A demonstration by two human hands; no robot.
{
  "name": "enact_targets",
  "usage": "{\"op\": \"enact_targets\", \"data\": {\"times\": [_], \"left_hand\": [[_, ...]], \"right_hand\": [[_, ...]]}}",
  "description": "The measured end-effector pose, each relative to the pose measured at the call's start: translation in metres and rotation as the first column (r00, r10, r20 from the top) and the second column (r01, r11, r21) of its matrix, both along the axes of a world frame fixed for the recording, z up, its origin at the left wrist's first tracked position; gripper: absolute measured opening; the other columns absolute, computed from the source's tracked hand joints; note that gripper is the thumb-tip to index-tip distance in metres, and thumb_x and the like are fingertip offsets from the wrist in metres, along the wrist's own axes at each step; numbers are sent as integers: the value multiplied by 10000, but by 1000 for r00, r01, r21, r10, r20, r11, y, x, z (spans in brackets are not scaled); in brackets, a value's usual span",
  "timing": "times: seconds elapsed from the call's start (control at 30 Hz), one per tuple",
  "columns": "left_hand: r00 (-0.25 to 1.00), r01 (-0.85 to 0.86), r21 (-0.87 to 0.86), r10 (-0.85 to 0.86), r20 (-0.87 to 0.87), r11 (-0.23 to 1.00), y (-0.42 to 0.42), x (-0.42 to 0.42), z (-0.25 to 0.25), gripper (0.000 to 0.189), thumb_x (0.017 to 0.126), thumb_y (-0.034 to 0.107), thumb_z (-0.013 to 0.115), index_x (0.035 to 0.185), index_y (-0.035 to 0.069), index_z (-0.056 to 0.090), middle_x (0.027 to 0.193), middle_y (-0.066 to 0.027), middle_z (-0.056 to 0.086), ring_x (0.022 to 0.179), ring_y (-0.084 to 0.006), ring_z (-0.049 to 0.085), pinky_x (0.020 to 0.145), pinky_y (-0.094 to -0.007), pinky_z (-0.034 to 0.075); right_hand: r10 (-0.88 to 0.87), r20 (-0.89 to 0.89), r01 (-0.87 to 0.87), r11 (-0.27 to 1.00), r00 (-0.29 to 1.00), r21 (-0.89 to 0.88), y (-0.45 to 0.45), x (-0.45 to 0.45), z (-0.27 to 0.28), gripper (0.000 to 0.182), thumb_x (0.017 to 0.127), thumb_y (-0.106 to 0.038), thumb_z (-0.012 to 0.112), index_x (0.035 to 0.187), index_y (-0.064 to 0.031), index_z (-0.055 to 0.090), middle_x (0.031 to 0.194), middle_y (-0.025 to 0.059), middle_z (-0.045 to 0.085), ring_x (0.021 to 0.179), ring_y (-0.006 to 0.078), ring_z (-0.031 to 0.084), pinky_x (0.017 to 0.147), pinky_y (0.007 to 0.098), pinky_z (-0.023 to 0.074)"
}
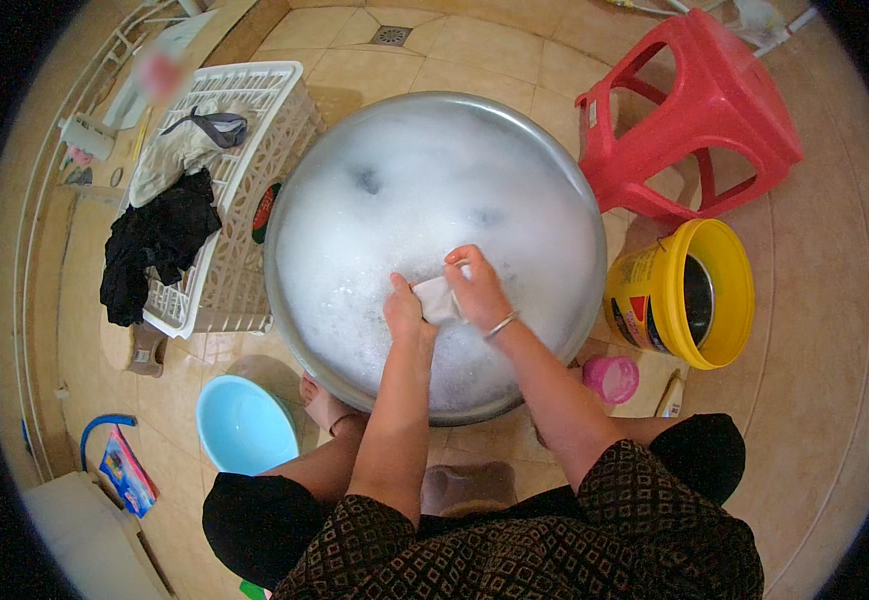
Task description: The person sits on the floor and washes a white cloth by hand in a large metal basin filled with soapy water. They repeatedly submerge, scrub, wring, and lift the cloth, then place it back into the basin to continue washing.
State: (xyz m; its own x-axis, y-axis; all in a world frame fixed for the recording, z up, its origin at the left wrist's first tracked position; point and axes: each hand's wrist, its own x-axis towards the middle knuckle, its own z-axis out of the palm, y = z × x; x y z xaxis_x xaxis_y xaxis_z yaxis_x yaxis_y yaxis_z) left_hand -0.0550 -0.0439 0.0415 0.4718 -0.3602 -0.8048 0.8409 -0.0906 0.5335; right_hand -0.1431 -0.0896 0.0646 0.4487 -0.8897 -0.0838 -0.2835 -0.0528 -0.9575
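A wide round metal basin (590,300) full of white suds stands on the tiled floor before me. Over its near half, my left hand (404,306) and my right hand (479,289) hold a small white cloth (437,300) stretched between them. The right wrist wears a metal bangle (501,325). Two dark patches show through the foam towards the far side; what they are cannot be told. Whatever else lies under the suds is hidden.
Left of the basin, black fabric (157,232) and pale clothes (176,157) lie on an upturned-looking white plastic crate (247,161). A light blue basin (247,427) sits nearer. On the right are a red plastic stool (652,150), a yellow bucket (738,292) and a pink cup (611,379).
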Motion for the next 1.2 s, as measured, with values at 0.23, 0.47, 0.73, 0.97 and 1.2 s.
{"op": "enact_targets", "data": {"times": [0.23, 0.47, 0.73, 0.97, 1.2], "left_hand": [[907, 374, -81, -346, 239, 924, 1, -33, 17, 340, 852, 295, 375, 870, -28, 479, 784, -102, 514, 672, -189, 492, 604, -311, 404], [200, 378, 403, -499, 843, 834, 10, -28, 16, 346, 851, 273, 374, 691, -6, 504, 660, -81, 532, 620, -150, 466, 557, -295, 392], [842, 469, -108, -406, 356, 877, 8, -15, 11, 676, 818, 532, 237, 1018, -67, 479, 991, -153, 511, 938, -205, 464, 813, -295, 360], [760, 606, 109, -614, 215, 788, 17, -14, 24, 502, 830, 385, 349, 1042, -58, 452, 974, -130, 513, 879, -213, 498, 762, -302, 386], [918, 388, -88, -375, 130, 918, 10, -23, 13, 312, 826, 251, 394, 980, -7, 479, 791, -77, 542, 724, -162, 525, 628, -293, 437]], "right_hand": [[-106, -198, 84, 990, 975, -115, 10, 9, 8, 213, 824, -278, 380, 886, -80, 427, 708, 162, 542, 682, 367, 525, 589, 411, 420], [-86, -163, 95, 994, 983, 53, 19, 15, 18, 285, 796, -297, 406, 886, -36, 481, 825, 192, 548, 772, 360, 524, 654, 383, 424], [55, -68, -53, 998, 996, 33, 8, 14, 22, 188, 811, -173, 418, 948, -48, 444, 756, 74, 538, 722, 155, 516, 676, 275, 403], [-1, -216, -53, 969, 976, -243, 6, 1, 18, 167, 825, -141, 371, 987, -97, 369, 651, 154, 512, 637, 328, 529, 553, 390, 404], [-245, -137, 259, 960, 960, 104, 9, 11, 3, 194, 809, -234, 419, 931, -83, 429, 694, 119, 532, 656, 247, 534, 611, 349, 418]]}}
